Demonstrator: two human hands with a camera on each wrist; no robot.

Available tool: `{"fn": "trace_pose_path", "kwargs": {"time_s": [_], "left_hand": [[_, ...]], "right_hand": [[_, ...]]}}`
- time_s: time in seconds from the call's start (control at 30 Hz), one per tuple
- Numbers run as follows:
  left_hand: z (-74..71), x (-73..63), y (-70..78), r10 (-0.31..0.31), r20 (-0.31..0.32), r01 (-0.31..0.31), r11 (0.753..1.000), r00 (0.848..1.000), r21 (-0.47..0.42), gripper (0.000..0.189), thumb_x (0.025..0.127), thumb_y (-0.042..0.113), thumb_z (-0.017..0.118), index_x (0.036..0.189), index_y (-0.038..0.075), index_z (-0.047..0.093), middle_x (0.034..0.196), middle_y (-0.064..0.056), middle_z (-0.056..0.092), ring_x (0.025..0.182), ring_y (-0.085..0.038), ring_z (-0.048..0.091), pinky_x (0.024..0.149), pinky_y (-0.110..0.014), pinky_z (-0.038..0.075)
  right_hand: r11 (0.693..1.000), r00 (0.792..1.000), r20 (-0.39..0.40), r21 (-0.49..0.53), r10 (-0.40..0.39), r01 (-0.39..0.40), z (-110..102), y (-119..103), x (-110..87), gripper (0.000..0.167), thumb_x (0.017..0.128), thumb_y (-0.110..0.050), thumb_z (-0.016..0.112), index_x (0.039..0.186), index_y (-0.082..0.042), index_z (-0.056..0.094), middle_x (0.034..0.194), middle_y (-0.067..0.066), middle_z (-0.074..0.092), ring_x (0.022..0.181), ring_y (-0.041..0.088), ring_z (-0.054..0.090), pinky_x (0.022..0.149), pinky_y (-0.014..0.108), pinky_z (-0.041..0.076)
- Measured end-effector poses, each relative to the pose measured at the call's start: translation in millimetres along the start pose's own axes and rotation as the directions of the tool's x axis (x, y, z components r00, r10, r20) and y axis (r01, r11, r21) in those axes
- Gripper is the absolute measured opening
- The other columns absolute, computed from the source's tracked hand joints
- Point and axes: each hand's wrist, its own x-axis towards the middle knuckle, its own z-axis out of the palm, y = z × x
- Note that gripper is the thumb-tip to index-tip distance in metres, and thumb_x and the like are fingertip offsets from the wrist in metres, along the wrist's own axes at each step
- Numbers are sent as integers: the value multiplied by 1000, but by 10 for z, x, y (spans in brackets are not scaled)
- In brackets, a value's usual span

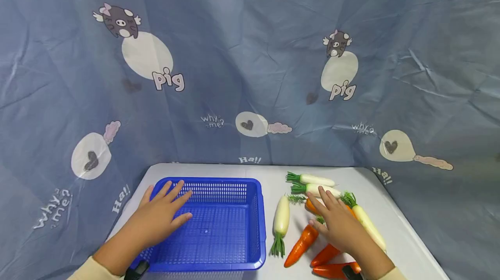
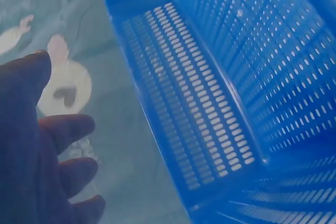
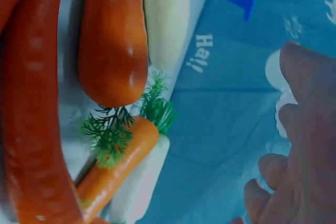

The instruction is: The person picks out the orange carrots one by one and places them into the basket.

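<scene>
My left hand (image 1: pixel 162 217) hovers with spread fingers over the left part of a blue plastic basket (image 1: pixel 258 228); it holds nothing. In the left wrist view the fingers stand apart from the basket's slotted wall (image 2: pixel 184 93). On the right, my right hand (image 1: pixel 337 223) is held, fingers spread, above a group of carrots and white radishes, gripping none. Around it lie an orange-red carrot (image 1: pixel 301 245), another carrot (image 1: pixel 326 255), a white radish (image 1: pixel 282 217) on its left and a radish (image 1: pixel 369 225) on its right. The hand partly hides some carrots.
Two white radishes (image 1: pixel 316 179) with green tops lie at the back of the white table (image 1: pixel 394 210). A further carrot (image 1: pixel 332 270) is near the front edge. Blue patterned cloth (image 1: pixel 250 54) hangs behind and at both sides.
</scene>
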Motion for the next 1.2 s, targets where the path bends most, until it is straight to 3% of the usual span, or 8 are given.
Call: {"fn": "trace_pose_path", "kwargs": {"time_s": [0.27,0.47,0.67,0.83,0.93,1.13,1.2], "left_hand": [[83,-190,-144,-53,-96,43,994,994,-104,55,99,49,65,143,17,65,158,-18,51,148,-50,39,114,-78,15],[163,-324,-252,-126,-162,96,978,979,-184,45,96,31,72,136,11,69,148,-22,57,136,-51,51,109,-74,34],[247,-431,-335,-275,-89,238,925,957,-297,48,99,31,68,140,6,64,154,-32,41,134,-62,44,100,-82,36],[276,-524,-417,-397,-61,342,850,916,-401,52,103,32,60,143,-2,57,153,-37,37,136,-64,38,103,-83,31],[298,-576,-467,-460,-25,396,790,887,-469,56,106,33,56,146,-5,51,152,-39,36,138,-64,35,107,-81,29],[383,-641,-514,-557,131,520,630,820,-578,60,108,35,48,156,-2,40,156,-40,34,141,-61,39,109,-75,36],[414,-656,-531,-567,170,536,578,806,-616,61,108,34,48,158,0,36,158,-40,33,141,-60,41,107,-73,40]], "right_hand": [[988,993,2,101,121,-120,76,-5,-120,80,98,-54,66,166,-44,24,173,16,25,146,52,41,107,73,41],[959,982,-27,225,184,-174,143,-47,-200,75,100,-60,59,165,-33,32,166,14,41,145,44,47,108,69,42],[886,961,-43,399,274,-235,157,-40,-324,72,103,-60,52,164,-23,37,160,18,48,136,42,56,106,65,47],[853,946,-33,444,323,-276,180,-15,-410,70,104,-55,54,160,-14,43,153,20,53,131,39,60,102,55,54],[846,934,4,422,357,-325,193,-9,-463,73,103,-59,53,159,-13,43,148,17,57,130,37,59,101,56,54],[848,915,50,357,401,-391,232,-19,-548,76,102,-60,56,158,-11,43,142,15,61,123,33,62,97,58,53],[839,904,72,347,422,-419,240,-27,-563,79,100,-63,57,159,-11,43,141,15,61,120,32,64,94,56,55]]}}
